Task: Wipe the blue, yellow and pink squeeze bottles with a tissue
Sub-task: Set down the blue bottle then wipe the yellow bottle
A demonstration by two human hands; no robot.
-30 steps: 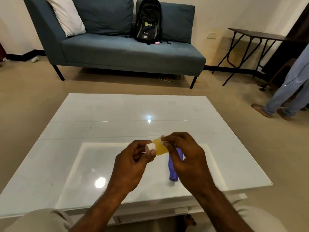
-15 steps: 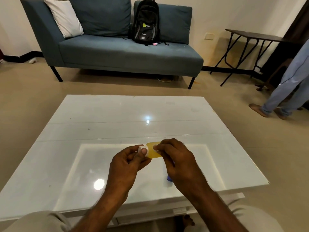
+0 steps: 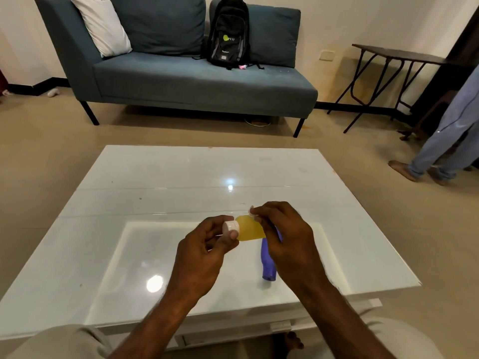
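Note:
Above the white glossy table (image 3: pixel 181 177) I hold the yellow squeeze bottle (image 3: pixel 250 228) on its side. My left hand (image 3: pixel 204 244) pinches its white cap (image 3: pixel 230 226) end. My right hand (image 3: pixel 285 237) presses a small piece of white tissue (image 3: pixel 252 213) against the bottle's top far edge, and its fingers cover the bottle's other end. The blue squeeze bottle (image 3: pixel 268 260) lies on the table under my right hand, partly hidden by it. No pink bottle is in view.
A blue sofa (image 3: pixel 197 81) with a black backpack (image 3: pixel 229 35) and a white pillow stands beyond the table. A dark folding table (image 3: pixel 396 57) is at the back right. A person's legs (image 3: pixel 445 141) stand on the floor to the right.
My right hand with the tissue slid along the yellow bottle toward the cap and then back toward its far end, so more of the bottle and the blue bottle below show again.

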